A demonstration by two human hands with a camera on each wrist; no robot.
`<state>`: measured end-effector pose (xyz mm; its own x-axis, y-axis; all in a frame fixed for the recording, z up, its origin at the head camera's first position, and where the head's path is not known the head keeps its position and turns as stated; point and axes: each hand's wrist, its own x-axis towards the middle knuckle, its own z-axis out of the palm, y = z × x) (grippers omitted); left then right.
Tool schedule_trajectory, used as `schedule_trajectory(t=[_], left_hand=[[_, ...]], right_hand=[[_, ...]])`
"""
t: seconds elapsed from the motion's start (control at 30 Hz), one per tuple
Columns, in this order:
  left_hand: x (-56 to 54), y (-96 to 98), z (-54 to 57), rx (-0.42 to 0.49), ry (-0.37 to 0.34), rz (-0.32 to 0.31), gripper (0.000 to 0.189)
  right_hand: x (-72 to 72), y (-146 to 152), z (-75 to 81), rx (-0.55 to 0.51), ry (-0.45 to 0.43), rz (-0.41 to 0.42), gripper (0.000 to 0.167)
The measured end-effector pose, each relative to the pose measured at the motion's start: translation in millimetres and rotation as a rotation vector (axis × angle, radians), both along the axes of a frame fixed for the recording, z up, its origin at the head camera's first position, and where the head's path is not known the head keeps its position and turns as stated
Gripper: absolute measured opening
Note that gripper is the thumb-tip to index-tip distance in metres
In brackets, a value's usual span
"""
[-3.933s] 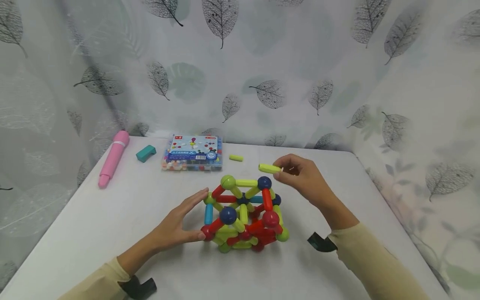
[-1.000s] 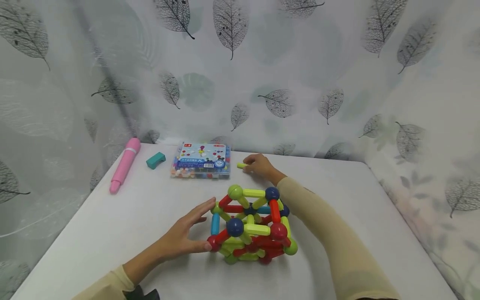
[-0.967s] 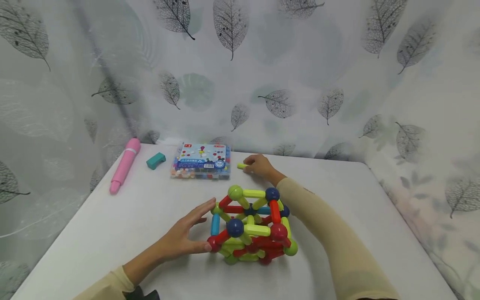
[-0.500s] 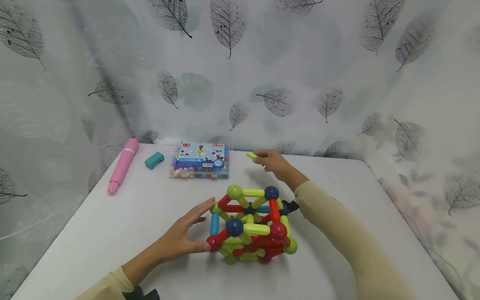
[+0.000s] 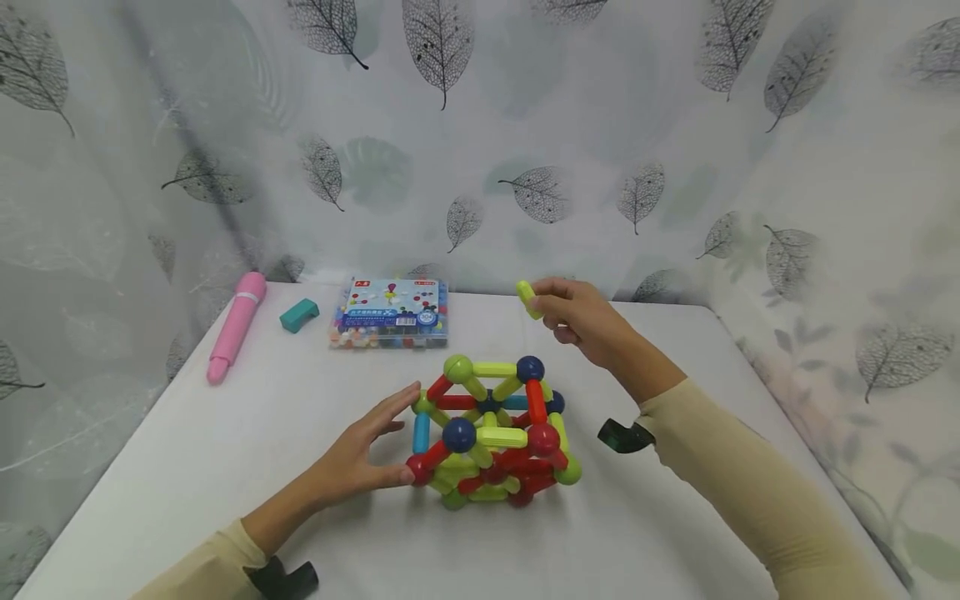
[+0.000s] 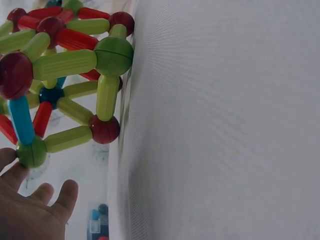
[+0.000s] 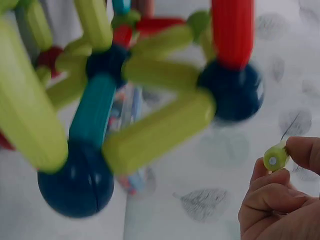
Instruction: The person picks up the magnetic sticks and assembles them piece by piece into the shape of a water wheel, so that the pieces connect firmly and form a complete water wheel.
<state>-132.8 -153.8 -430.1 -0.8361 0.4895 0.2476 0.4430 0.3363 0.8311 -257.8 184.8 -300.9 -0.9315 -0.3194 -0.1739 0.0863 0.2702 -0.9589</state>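
A framework of magnetic balls and rods [image 5: 502,437] in red, yellow-green, blue and navy stands on the table in the middle of the head view. My left hand [image 5: 358,460] touches its left side with fairly straight fingers. The thumb meets a red ball [image 5: 418,469] and a fingertip meets a green ball [image 6: 32,152] above it. Behind and right of the framework, my right hand [image 5: 588,323] pinches a yellow-green magnetic rod [image 5: 527,298] between thumb and fingers, raised off the table. One end of this rod, with a pale round centre, faces the right wrist camera.
At the back of the table [image 5: 165,467] lie a clear parts box [image 5: 390,312] with a printed card, a teal block [image 5: 299,316] and a pink stick-shaped object [image 5: 236,327]. A leaf-printed curtain [image 5: 540,125] hangs behind.
A yellow-green rod now joins the front navy and red balls. My right hand has picked another rod off the table and drawn it up and rightward. My left hand stays on the framework.
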Motion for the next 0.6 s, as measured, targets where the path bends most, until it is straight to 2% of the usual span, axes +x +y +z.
schedule_trajectory(t=[0.17,0.27,0.4,0.6], left_hand=[[-2.6,-0.1,-3.5,0.004,0.014,-0.008,0.090],[-2.1,-0.6,-3.7,0.008,0.027,-0.009,0.091],[-0.4,-0.4,-2.5,0.014,0.018,-0.010,0.092],[1.1,-0.3,-2.0,0.013,-0.002,-0.005,0.092]], right_hand=[[32.4,-8.0,16.8,-0.046,-0.001,0.068,0.030],[49.0,-17.5,22.1,-0.038,-0.015,0.104,0.030],[66.3,-30.9,24.5,0.026,-0.040,0.141,0.035],[82.1,-50.5,21.6,0.132,-0.066,0.183,0.037]])
